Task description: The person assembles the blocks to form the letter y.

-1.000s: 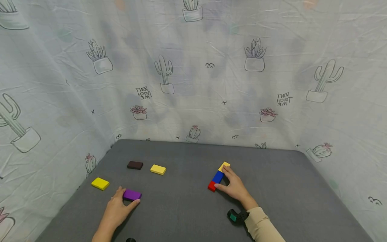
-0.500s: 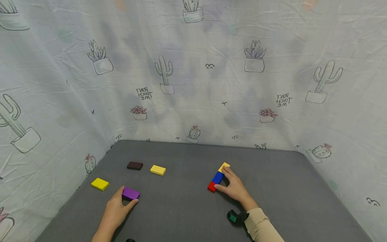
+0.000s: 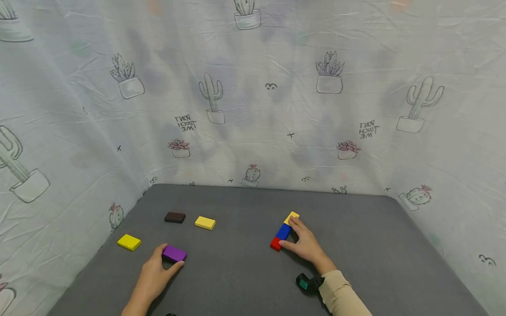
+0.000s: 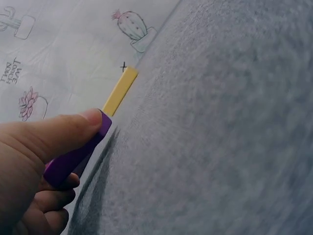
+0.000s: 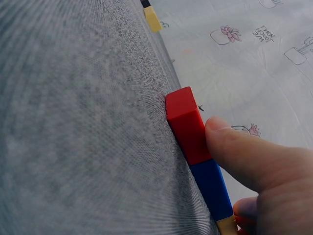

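My left hand [image 3: 154, 273] pinches a purple rectangular block [image 3: 174, 253] between thumb and fingers. In the left wrist view the purple block [image 4: 78, 154] is tilted, and a shadow lies on the table beside it. On the right, a red block [image 3: 276, 243], a blue block [image 3: 283, 231] and a yellow block [image 3: 292, 216] lie end to end in a slanting row. My right hand [image 3: 308, 245] rests along the row's right side, thumb at the red block and fingers at the yellow one. The right wrist view shows the thumb against the red block [image 5: 188, 132].
A bright yellow block [image 3: 129, 242] lies left of my left hand. Farther back are a dark brown block [image 3: 175, 217] and a paler yellow block [image 3: 205, 223]. All rest on a grey table [image 3: 237, 272], with a cactus-print cloth [image 3: 253, 109] behind it.
Over the last half second my left hand has shifted slightly to the right with the purple block. My right hand and the row stay in place. The head view has moved slightly.
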The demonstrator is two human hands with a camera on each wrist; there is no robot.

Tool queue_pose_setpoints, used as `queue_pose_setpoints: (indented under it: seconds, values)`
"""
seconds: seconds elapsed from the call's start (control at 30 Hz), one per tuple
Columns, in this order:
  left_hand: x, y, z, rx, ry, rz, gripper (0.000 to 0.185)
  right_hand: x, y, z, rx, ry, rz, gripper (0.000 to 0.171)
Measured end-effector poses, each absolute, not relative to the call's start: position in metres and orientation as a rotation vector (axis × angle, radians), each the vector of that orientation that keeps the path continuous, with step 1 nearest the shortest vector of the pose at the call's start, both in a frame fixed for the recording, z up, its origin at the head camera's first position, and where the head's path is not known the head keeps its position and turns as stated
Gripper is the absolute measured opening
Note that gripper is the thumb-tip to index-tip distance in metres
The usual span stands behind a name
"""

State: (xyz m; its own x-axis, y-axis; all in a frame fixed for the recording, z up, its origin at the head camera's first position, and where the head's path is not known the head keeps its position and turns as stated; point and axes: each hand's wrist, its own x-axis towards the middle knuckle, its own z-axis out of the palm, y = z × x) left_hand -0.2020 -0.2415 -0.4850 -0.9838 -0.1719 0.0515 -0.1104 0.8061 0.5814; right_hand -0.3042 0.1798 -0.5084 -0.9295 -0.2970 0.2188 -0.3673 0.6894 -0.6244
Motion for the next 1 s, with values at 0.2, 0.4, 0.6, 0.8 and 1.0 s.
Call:
queue_pose_setpoints:
  seconds: [0.2, 0.4, 0.6, 0.8, 1.0]
  values:
    - [-0.201, -0.235, -0.487, 0.188, -2.881, -0.957, 0.085, -0.303, 0.178, -0.509, 0.554, -2.806, 1.062, 0.083]
    - [-0.198, -0.220, -0.486, 0.151, -2.849, -1.037, 0.086, -0.298, 0.177, -0.513, 0.538, -2.815, 1.072, 0.083]
    - [-0.195, -0.202, -0.490, 0.085, -2.778, -1.184, 0.081, -0.295, 0.176, -0.516, 0.547, -2.807, 1.080, 0.083]
    - [-0.201, -0.182, -0.491, -0.025, -2.750, -1.306, 0.079, -0.299, 0.177, -0.514, 0.559, -2.792, 1.092, 0.084]
    - [-0.213, -0.163, -0.488, -0.160, -2.718, -1.302, 0.075, -0.304, 0.179, -0.510, 0.577, -2.785, 1.063, 0.083]
